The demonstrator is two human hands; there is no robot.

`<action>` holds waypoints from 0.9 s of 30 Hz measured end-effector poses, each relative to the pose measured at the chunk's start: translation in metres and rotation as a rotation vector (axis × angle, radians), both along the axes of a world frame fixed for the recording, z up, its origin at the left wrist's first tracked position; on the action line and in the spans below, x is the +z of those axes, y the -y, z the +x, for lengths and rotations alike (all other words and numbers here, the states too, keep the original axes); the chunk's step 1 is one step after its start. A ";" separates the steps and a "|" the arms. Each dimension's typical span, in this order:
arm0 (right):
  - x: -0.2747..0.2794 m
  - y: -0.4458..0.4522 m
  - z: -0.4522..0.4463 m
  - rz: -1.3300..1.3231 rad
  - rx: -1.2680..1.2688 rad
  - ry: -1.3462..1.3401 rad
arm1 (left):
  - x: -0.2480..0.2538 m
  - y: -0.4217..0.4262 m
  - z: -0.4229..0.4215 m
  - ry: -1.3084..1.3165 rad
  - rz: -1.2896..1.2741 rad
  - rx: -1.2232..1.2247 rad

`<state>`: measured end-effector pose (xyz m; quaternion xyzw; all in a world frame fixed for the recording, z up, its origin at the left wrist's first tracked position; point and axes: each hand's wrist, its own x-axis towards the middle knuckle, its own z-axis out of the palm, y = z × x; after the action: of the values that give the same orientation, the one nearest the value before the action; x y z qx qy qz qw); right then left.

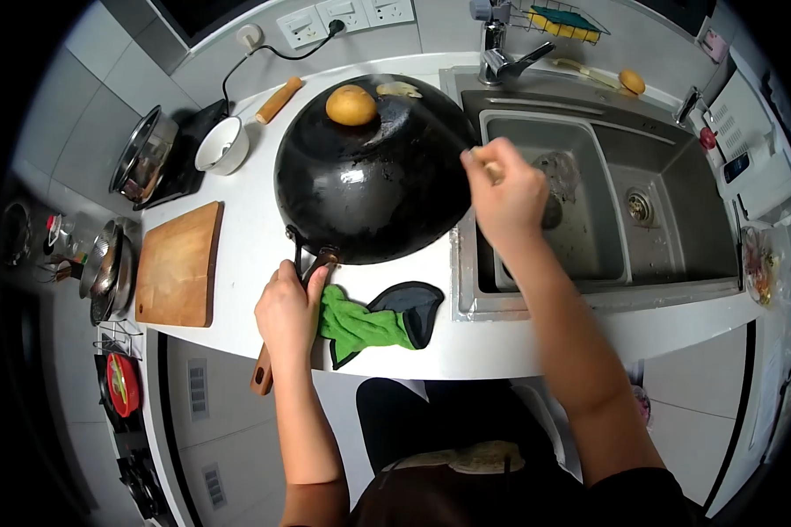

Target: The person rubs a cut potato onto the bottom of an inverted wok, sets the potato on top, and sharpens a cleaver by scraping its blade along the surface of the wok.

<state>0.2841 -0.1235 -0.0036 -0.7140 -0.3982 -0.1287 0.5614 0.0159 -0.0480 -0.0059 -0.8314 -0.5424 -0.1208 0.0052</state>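
Observation:
A black wok (356, 189) lies upside down on the white counter, its wooden handle (262, 369) reaching past the front edge. My left hand (286, 307) is closed round the handle close to the wok. My right hand (505, 189) is closed in a pinch above the sink's left rim; what it grips is blurred and too small to name. On the wok's upturned bottom sit a round yellow-brown potato-like item (351, 105) and a pale scrap (399, 90). A green and grey cloth (365, 323) lies just right of my left hand.
The double sink (580, 202) with its faucet (494, 57) is at the right. Left of the wok are a cutting board (180, 263), a white bowl (223, 146), a wooden rod (279, 100) and a glass pot (145, 156). A cord (277, 53) runs behind.

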 end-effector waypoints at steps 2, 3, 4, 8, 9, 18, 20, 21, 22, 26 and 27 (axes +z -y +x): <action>0.016 0.006 0.004 0.058 -0.025 -0.099 | -0.001 -0.002 0.002 0.003 0.002 0.007; 0.017 0.007 0.010 0.108 0.010 -0.127 | -0.002 -0.002 0.002 -0.007 0.033 0.002; 0.017 0.006 0.014 0.155 0.046 -0.159 | -0.003 -0.002 0.001 -0.021 0.062 -0.002; 0.014 0.006 0.011 0.193 0.190 -0.438 | -0.004 -0.003 0.000 -0.031 0.066 -0.009; 0.016 0.004 0.006 0.227 0.274 -0.550 | -0.005 -0.004 -0.001 -0.033 0.078 -0.016; 0.014 0.004 -0.003 0.184 0.434 -0.733 | -0.008 -0.003 0.000 -0.046 0.101 -0.011; 0.019 0.006 -0.002 0.147 0.424 -0.736 | -0.007 -0.001 0.001 -0.037 0.106 -0.017; 0.021 0.007 0.000 0.128 0.407 -0.720 | -0.006 0.000 0.002 -0.039 0.093 -0.010; 0.024 0.008 0.001 0.106 0.392 -0.705 | -0.006 0.002 0.002 -0.041 0.079 -0.001; 0.034 0.012 0.000 0.170 0.507 -0.788 | -0.006 0.002 0.001 -0.034 0.078 -0.009; 0.035 0.011 -0.001 0.225 0.528 -0.897 | -0.006 0.003 0.000 -0.031 0.068 -0.005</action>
<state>0.2831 -0.1344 0.0314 -0.5099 -0.2690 0.2930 0.7628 0.0159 -0.0514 -0.0120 -0.8338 -0.5358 -0.1262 0.0416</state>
